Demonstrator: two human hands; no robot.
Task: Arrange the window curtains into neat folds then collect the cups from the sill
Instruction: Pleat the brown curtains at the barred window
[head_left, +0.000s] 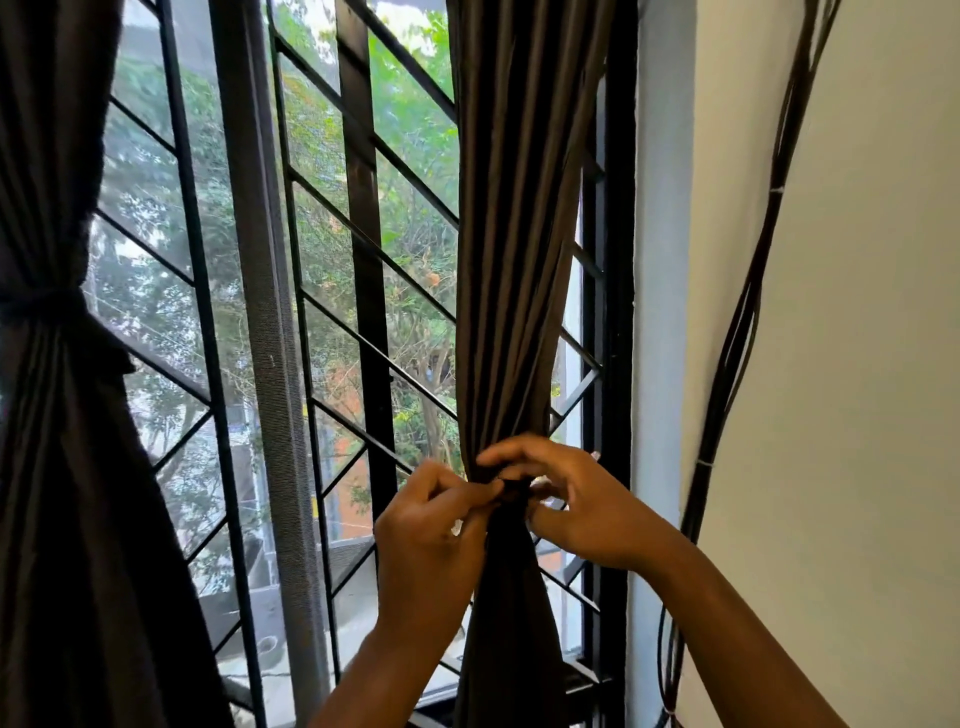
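Note:
The right curtain (511, 260), dark brown and gathered into narrow vertical folds, hangs in front of the window's right side. At its waist a dark tie band (515, 491) wraps the bunched cloth. My left hand (431, 535) pinches the band from the left. From the right, my right hand (576, 499) holds it with fingers curled over the knot. The left curtain (57, 415) hangs at the far left, cinched by its own tie (47, 306). No cups show in this view; the sill is mostly out of frame.
Behind the curtains stands a black window frame (618, 312) with a diagonal metal grille (363, 249) and a mesh screen. A bundle of black cables (737, 332) runs down the white wall on the right. Trees and buildings lie outside.

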